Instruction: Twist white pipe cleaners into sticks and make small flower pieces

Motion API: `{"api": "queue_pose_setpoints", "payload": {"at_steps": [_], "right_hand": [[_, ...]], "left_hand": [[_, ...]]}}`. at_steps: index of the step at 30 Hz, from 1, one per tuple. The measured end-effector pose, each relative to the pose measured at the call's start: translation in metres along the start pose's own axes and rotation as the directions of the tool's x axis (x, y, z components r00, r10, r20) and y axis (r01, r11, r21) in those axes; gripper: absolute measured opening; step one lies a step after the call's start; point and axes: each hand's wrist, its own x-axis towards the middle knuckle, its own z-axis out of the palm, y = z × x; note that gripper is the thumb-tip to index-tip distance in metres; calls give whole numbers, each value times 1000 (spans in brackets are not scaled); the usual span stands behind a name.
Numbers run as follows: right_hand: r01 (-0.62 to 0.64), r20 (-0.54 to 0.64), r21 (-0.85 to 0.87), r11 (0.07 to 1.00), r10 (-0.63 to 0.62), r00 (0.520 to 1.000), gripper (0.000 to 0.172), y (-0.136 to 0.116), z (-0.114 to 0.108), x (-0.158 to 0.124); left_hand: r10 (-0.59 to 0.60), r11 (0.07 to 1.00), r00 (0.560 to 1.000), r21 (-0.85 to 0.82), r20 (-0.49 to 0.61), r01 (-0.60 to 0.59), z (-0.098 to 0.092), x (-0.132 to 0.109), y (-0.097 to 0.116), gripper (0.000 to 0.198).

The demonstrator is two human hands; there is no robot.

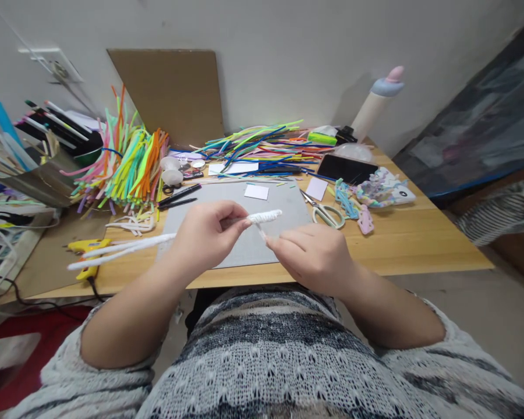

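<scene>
My left hand (213,235) is closed around white pipe cleaners (265,216). Their tightly wound end sticks out to the right of the thumb and finger, while two long loose stems trail out to the left past the wrist. A short white strand slants down from the wound part to my right hand (317,253), whose thumb and index finger pinch its end. Both hands are held above a grey mat (227,256) near the front of the wooden table. A small white card (257,192) lies on the mat behind them.
Scissors (327,215) and pastel twisted pieces (353,203) lie at right, near a black phone (348,169). At left are a yellow glue gun (87,250) with a cord and a bundle of colourful pipe cleaners (135,166). Dark pens (179,196) rest by the mat.
</scene>
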Motion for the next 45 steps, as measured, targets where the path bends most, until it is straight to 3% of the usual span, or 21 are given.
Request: {"api": "queue_pose_setpoints", "payload": {"at_steps": [5, 7, 10, 12, 15, 17, 19, 22, 25, 28, 31, 34, 36, 38, 40, 43, 45], "right_hand": [[-11, -6, 44, 999, 11, 1000, 20, 2, -12, 8], [-33, 6, 89, 995, 33, 999, 23, 8, -18, 15], [-66, 84, 270, 961, 45, 995, 21, 22, -18, 27], [-113, 140, 488, 866, 50, 989, 16, 31, -12, 32], [-265, 232, 776, 572, 131, 964, 15, 37, 5, 34], [-344, 287, 852, 394, 199, 937, 18, 32, 17, 30], [-374, 288, 870, 322, 286, 914, 19, 21, 28, 24], [-404, 207, 831, 381, 462, 862, 18, 1, 38, 15], [-395, 86, 728, 561, 497, 864, 16, -12, 37, 9], [-333, -6, 529, 781, 396, 918, 17, -15, 27, 8], [-216, -23, 231, 949, 227, 974, 20, -11, 11, 11], [-84, 34, 71, 994, 82, 996, 24, 0, -4, 17], [-78, 89, 157, 985, 65, 994, 23, 13, -9, 23], [-120, 159, 404, 907, 60, 986, 18, 26, -9, 28], [-190, 218, 678, 710, 54, 975, 14, 35, -3, 30], [-302, 246, 849, 433, 181, 952, 15, 30, 16, 27], [-337, 200, 849, 407, 342, 918, 16, 15, 29, 21]], "left_hand": [[97, 952, 995, 293, -3, -92, 5, -6, 2, 13], [193, 905, 979, 371, 73, -206, 6, -8, 4, 14], [341, 828, 914, 390, 220, -402, 3, -9, 5, 18], [413, 802, 878, 361, 242, -477, 0, -10, 5, 17], [456, 821, 877, 308, 153, -481, -4, -11, 5, 13], [440, 845, 895, 300, 79, -442, -5, -11, 5, 12], [395, 873, 919, 308, 8, -378, -4, -10, 5, 11], [288, 914, 953, 324, -94, -244, 2, -8, 2, 10], [240, 918, 961, 352, -134, -180, 7, -5, -2, 12], [274, 895, 956, 390, -101, -216, 9, -3, -4, 15], [334, 835, 942, 472, -29, -281, 10, -4, -3, 18], [403, 740, 912, 558, 81, -376, 9, -8, 0, 19], [460, 688, 872, 555, 164, -467, 7, -10, 2, 19], [517, 677, 830, 493, 209, -546, 4, -12, 4, 17], [547, 718, 817, 399, 184, -571, 0, -12, 5, 15], [505, 815, 862, 306, 42, -492, -3, -12, 6, 12], [442, 860, 895, 316, -66, -401, 0, -10, 5, 12]]}}
